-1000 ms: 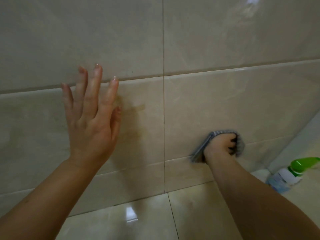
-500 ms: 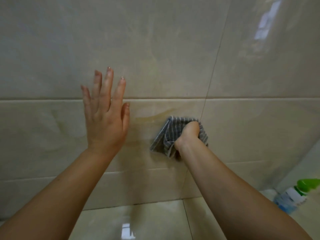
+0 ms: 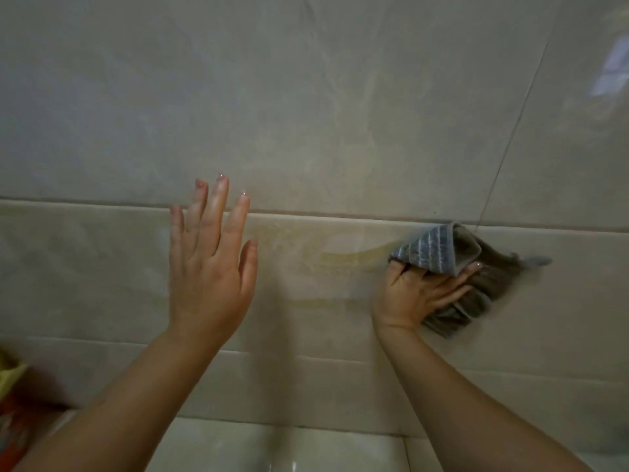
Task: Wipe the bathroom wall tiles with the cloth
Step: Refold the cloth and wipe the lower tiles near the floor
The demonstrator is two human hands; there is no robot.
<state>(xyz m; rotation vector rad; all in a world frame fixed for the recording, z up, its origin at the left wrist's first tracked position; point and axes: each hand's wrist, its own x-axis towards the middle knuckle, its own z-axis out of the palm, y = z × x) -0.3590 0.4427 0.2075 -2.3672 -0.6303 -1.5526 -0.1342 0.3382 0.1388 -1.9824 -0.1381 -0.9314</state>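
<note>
Right hand (image 3: 420, 296) presses the cloth (image 3: 459, 277) flat to the wall (image 3: 306, 114), fingers spread over the bunched grey striped fabric, thumb under the folded top flap. Cloth sits right of centre, top edge touching the horizontal grout line (image 3: 102, 203), just below where a slanted vertical joint meets it. Left hand (image 3: 207, 267) is empty, fingers wide and pointing up, palm at the wall left of centre; contact looks likely but cannot tell for sure, probably bracing. Between the 2 hands a yellowish streak (image 3: 343, 258) runs across the tile, a fainter one just below it. The cloth's right corner is blurred, so the hand is mid-stroke. Step in hand, as a judgement: wiping the middle tile row. To do it well: keep the palm flat so the whole pad bears on the tile, not only the fingertips; run overlapping passes back left across both streaks; push into the ledge at the grout line where residue would collect; refold to a clean face if the cloth smears instead of lifting. Loose flap on top could drag and leave marks, better tucked in. A red and yellow thing (image 3: 12, 396) at the near left edge is too blurred to identify.
</note>
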